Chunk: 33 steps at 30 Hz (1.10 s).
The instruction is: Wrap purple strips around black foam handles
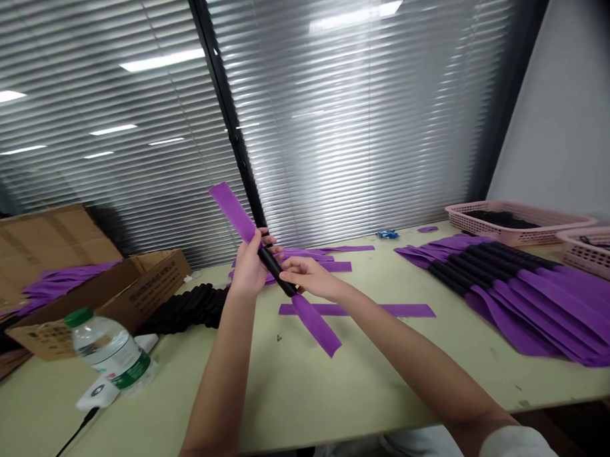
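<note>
A black tube (276,270) with a purple strap (316,325) running through it is held slantwise above the table. The strap sticks out of both ends of the tube. My left hand (249,265) is closed round the upper end, its thumb pressing where the strap enters the tube. Lower down, the fingers of my right hand (309,277) pinch the tube near its bottom end. Beneath my right forearm a flat purple strip (405,310) lies on the table, and more purple strips (341,266) lie behind my hands.
Finished-looking straps with black tubes (486,265) lie in a row at right, near pink baskets (515,234). At left are a pile of black tubes (192,309), a cardboard box (151,277) holding purple strips, a water bottle (112,348) and a cabled white device (97,392).
</note>
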{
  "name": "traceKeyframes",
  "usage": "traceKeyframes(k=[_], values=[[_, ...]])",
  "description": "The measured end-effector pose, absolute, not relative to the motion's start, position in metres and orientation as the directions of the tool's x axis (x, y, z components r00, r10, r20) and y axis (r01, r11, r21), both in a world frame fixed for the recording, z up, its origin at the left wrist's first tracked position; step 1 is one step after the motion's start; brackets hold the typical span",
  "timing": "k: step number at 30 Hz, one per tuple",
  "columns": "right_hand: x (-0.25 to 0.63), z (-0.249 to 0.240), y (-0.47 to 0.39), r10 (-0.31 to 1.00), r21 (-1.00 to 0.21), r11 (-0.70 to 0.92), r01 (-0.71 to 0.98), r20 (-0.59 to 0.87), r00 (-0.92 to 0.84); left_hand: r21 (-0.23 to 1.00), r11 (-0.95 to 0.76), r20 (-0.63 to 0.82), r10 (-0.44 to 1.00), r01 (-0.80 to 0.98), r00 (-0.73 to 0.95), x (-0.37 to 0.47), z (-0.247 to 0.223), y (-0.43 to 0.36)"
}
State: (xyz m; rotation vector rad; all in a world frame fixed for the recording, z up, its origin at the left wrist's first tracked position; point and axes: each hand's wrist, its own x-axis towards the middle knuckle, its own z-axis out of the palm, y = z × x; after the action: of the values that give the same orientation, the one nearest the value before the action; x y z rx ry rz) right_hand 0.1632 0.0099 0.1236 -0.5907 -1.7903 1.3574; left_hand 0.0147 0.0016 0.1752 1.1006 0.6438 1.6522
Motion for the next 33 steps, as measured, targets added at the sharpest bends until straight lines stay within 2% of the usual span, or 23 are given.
traceKeyframes(k=[8, 12, 21, 24, 28, 33], values=[[0.162, 0.126, 0.008, 0.736, -0.988, 0.144, -0.059, 0.147, -0.660, 0.768, -0.365, 0.376, 0.922, -0.527, -0.091, 0.014, 0.173, 0.008], [0.160, 0.127, 0.005, 0.759, -0.995, 0.093, -0.020, 0.084, -0.646, 0.768, -0.301, 0.348, 0.937, -0.565, -0.026, 0.010, 0.173, 0.007], [0.163, 0.125, 0.010, 0.764, -0.997, 0.074, -0.015, 0.067, -0.642, 0.712, -0.264, 0.364, 0.931, -0.650, 0.020, 0.007, 0.177, 0.003], [0.161, 0.123, 0.007, 0.768, -0.973, 0.227, 0.035, 0.156, -0.621, 0.692, -0.283, 0.375, 0.927, -0.664, -0.005, 0.006, 0.178, 0.004], [0.152, 0.118, 0.000, 0.779, -0.835, 0.512, 0.200, 0.353, -0.518, 0.669, -0.322, 0.382, 0.922, -0.670, -0.063, 0.004, 0.178, 0.005], [0.141, 0.105, 0.000, 0.735, -0.686, 0.663, 0.300, 0.520, -0.436, 0.649, -0.351, 0.375, 0.920, -0.675, -0.119, 0.001, 0.177, 0.007]])
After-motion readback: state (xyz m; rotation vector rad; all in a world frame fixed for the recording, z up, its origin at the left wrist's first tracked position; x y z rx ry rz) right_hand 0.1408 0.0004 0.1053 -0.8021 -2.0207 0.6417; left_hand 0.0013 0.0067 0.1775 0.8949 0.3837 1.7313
